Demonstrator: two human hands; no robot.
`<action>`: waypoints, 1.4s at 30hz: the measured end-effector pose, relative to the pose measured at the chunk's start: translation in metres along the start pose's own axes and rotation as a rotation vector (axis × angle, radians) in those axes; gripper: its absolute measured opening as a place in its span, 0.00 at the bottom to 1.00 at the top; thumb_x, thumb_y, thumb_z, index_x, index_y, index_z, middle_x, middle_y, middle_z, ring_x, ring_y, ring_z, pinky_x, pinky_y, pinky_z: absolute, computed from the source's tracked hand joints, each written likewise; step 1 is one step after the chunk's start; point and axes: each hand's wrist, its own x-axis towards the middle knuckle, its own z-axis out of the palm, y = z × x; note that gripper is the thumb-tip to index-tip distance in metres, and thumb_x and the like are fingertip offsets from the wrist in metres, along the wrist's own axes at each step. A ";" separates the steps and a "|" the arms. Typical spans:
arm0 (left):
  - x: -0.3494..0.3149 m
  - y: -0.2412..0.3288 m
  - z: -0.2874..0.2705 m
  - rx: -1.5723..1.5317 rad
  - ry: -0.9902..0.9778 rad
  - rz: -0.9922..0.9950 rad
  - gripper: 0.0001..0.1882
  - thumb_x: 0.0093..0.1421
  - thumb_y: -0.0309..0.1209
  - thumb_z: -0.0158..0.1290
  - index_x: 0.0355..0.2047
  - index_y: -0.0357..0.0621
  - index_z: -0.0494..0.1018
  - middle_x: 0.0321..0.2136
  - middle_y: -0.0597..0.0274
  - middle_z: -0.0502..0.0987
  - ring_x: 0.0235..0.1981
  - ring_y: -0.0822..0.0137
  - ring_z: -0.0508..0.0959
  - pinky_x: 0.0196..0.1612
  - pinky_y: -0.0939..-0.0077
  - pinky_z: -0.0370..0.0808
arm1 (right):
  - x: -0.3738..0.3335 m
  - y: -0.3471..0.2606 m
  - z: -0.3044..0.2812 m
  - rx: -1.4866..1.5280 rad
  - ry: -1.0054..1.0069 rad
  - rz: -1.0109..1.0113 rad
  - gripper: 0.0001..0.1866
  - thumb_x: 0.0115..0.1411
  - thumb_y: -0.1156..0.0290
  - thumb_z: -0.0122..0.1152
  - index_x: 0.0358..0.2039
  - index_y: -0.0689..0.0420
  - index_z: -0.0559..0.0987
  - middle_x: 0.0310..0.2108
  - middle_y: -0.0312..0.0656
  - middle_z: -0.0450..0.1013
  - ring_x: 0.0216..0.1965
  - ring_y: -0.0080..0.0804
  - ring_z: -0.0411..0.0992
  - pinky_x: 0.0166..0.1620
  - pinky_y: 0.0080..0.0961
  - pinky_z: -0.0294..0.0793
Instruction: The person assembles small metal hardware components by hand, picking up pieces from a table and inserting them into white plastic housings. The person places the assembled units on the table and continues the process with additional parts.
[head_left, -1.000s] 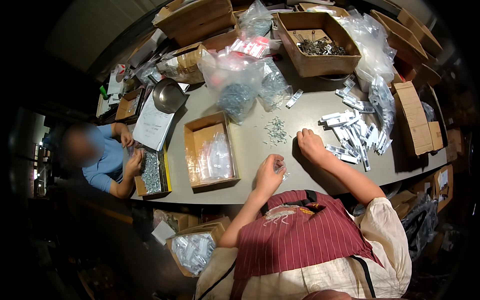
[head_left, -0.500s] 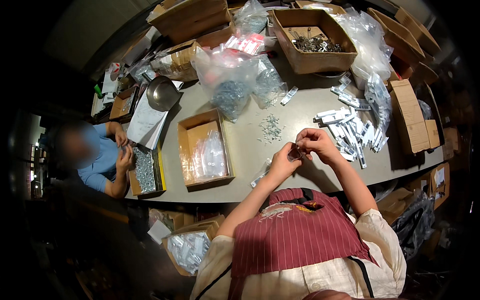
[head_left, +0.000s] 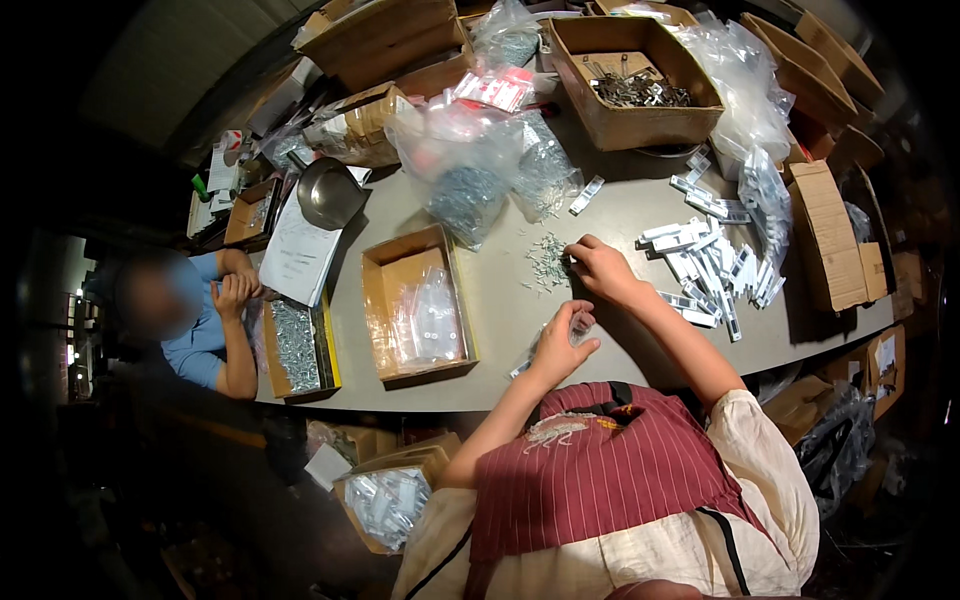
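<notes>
My left hand is curled round a small clear plastic bag, close to the table's front edge. At the right side of a loose pile of small screws is my right hand, its fingertips pinched together and touching the pile. Whatever lies between those fingertips is too small to make out. Partly hidden behind my left wrist, another clear bag lies on the table. Many white and grey flat pieces are heaped to the right of my right forearm.
Left of my hands stands a cardboard box of clear bags. Large bags of metal parts and a box of metal pieces stand farther back. A co-worker in blue sits at the left beside a screw-filled box.
My right hand has left my left hand and moved forward to the screw pile. The left hand has shifted slightly down and left, its fingers loosened round the bag.
</notes>
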 end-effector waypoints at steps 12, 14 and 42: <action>-0.010 -0.015 -0.002 -0.197 0.138 -0.035 0.21 0.58 0.23 0.61 0.51 0.44 0.70 0.37 0.67 0.77 0.36 0.78 0.75 0.36 0.80 0.75 | -0.014 0.009 -0.010 0.168 -0.033 0.263 0.13 0.58 0.63 0.69 0.31 0.62 0.80 0.31 0.51 0.77 0.34 0.48 0.77 0.38 0.38 0.75; -0.009 -0.007 -0.004 -0.245 0.115 -0.091 0.20 0.58 0.23 0.60 0.51 0.43 0.70 0.37 0.67 0.77 0.36 0.78 0.75 0.36 0.80 0.75 | -0.026 -0.007 -0.026 0.377 -0.022 0.298 0.14 0.60 0.62 0.68 0.33 0.62 0.82 0.29 0.47 0.78 0.31 0.38 0.77 0.36 0.30 0.74; 0.023 0.039 -0.027 -1.385 -0.236 -0.406 0.15 0.61 0.28 0.51 0.47 0.33 0.72 0.38 0.50 0.78 0.41 0.54 0.80 0.54 0.50 0.76 | -0.104 0.018 -0.083 -0.015 0.161 0.239 0.17 0.53 0.66 0.69 0.41 0.63 0.80 0.35 0.48 0.76 0.34 0.46 0.77 0.36 0.35 0.76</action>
